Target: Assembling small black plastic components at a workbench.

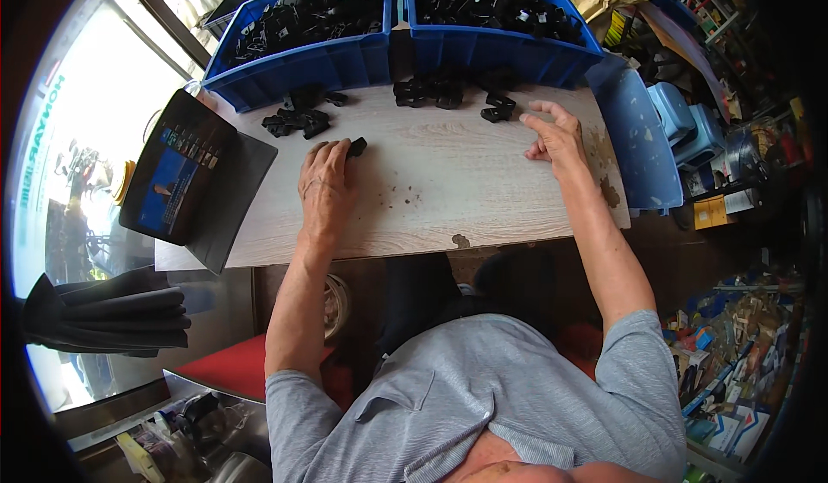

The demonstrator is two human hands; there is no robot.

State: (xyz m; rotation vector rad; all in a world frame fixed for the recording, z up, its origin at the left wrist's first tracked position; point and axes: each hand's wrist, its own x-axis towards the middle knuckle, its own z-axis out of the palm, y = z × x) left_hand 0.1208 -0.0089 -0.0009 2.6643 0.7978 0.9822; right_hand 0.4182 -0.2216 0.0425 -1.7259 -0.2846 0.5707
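My left hand [323, 181] rests low over the pale tabletop with its fingers curled. At its thumb and fingertips it grips a small black plastic part [357, 147], mostly in sight. My right hand [556, 138] hovers near the table's right side, thumb and forefinger apart and nothing between them. Just left of those fingers lie a few black parts [498, 109]. A small heap of similar black parts [297, 122] sits beyond my left hand, and another black pile [431, 91] lies at the middle back.
Two blue bins, a left bin [319, 71] and a right bin [500, 54], stand along the back, filled with black parts. A propped tablet [177, 177] is at the left. A light-blue tub [638, 138] adjoins the wooden table [414, 216]; dark crumbs dot its top.
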